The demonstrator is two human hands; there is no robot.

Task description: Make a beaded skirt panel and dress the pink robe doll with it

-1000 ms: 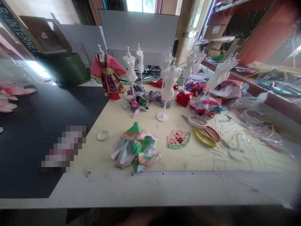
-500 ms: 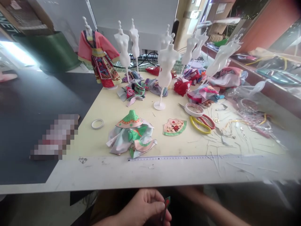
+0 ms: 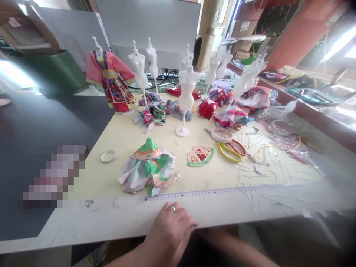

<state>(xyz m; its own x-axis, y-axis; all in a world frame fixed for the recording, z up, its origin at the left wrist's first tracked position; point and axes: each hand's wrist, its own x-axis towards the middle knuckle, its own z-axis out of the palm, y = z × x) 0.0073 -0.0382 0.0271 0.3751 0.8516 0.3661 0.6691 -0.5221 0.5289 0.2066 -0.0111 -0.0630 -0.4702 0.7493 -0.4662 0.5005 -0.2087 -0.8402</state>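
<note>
Nearest us, our L hand (image 3: 168,231) lies on the bench (image 3: 91,222) edge, fingers together, just below 1 ruler (image 3: 194,195); can't tell if it's clamped on anything; R forearm (image 3: 236,246) near it, hand hidden; beyond, 1 green-and-pale doll dress (image 3: 148,172), 2 tape rolls (image 3: 108,156) (image 3: 221,134), 1 pr scissors (image 3: 229,150); farther, 8 white dress forms (image 3: 187,89), 1 dressed (image 3: 111,79).

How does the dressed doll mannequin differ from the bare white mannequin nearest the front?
The dressed mannequin wears a pink robe with a patterned skirt, while the bare mannequin shows its white body. The dressed mannequin also stands further left than the bare mannequin. Both stand upright on the pale table.
</note>
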